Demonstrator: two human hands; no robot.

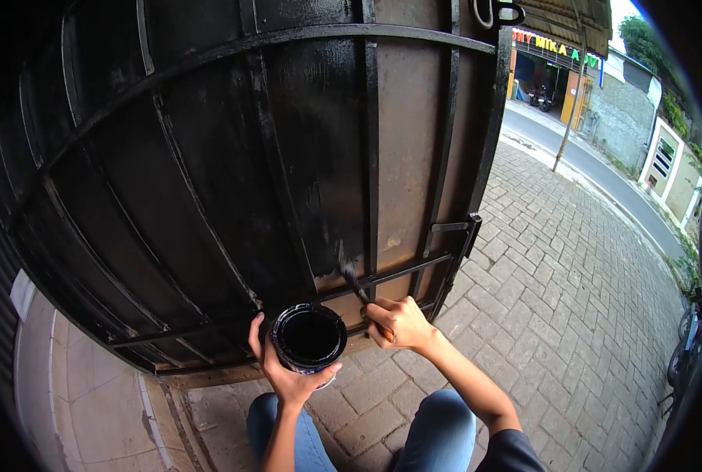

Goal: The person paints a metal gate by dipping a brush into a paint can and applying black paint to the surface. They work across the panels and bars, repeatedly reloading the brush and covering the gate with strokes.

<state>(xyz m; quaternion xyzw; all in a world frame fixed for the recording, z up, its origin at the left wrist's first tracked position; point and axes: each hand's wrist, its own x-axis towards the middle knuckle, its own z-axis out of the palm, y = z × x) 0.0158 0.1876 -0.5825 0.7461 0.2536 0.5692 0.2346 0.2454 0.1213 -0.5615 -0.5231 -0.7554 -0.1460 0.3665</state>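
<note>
My left hand (286, 377) is wrapped round an open paint can (304, 363) with dark paint inside and smears on its rim. In my right hand (402, 323) is a paintbrush (356, 285), its bristles against the lower part of a metal gate (319, 173). Fingers are closed round the brush's wooden handle. Wet-looking black paint covers the gate's left and middle panels, while the panels at the right (404, 149) show brownish metal between black bars.
Grey paving blocks (540, 315) extend to the right, towards a road (603, 173). A tiled ledge (91, 393) lies at lower left. My knees (439, 429) are bent below the can. A latch (472, 224) juts from the gate's right edge, and a motorbike (685, 338) stands at far right.
</note>
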